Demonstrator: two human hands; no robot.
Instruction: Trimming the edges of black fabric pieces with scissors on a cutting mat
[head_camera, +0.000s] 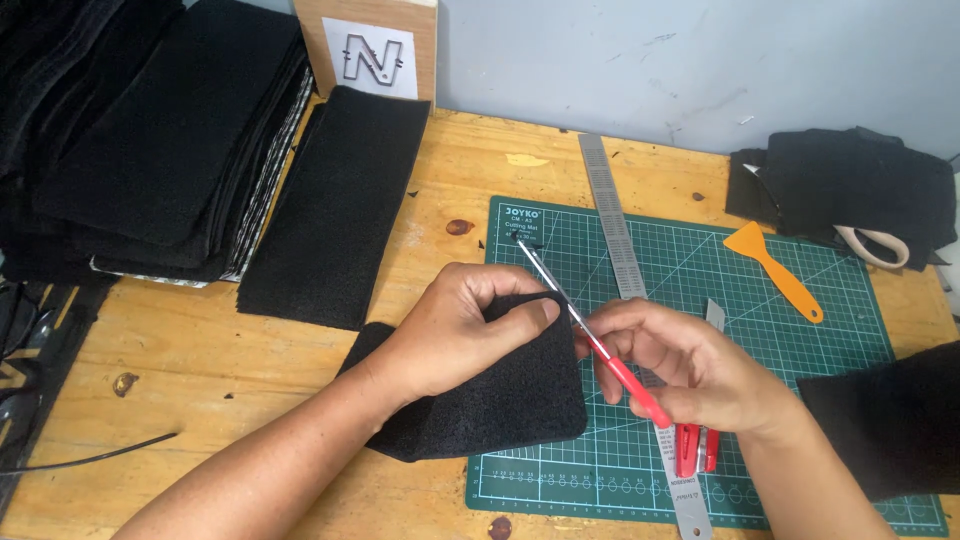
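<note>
Left hand (465, 325) clamps a black foam piece (500, 395) at centre frame, thumb on its top edge, pinning it flat for the cut. Foam lies half on the tabletop (300, 420), half on the green mat (800, 330). Right hand (690, 370) has its grip closed around red-handled scissors (590, 335), blades angled up-left at the foam's upper corner, apparently trimming it. Steel ruler (615, 225) runs down the mat under the right hand. Orange scraper (775, 270) upper right. Foam stacks (150, 140) upper left, spare strip (340, 205) beside them.
</note>
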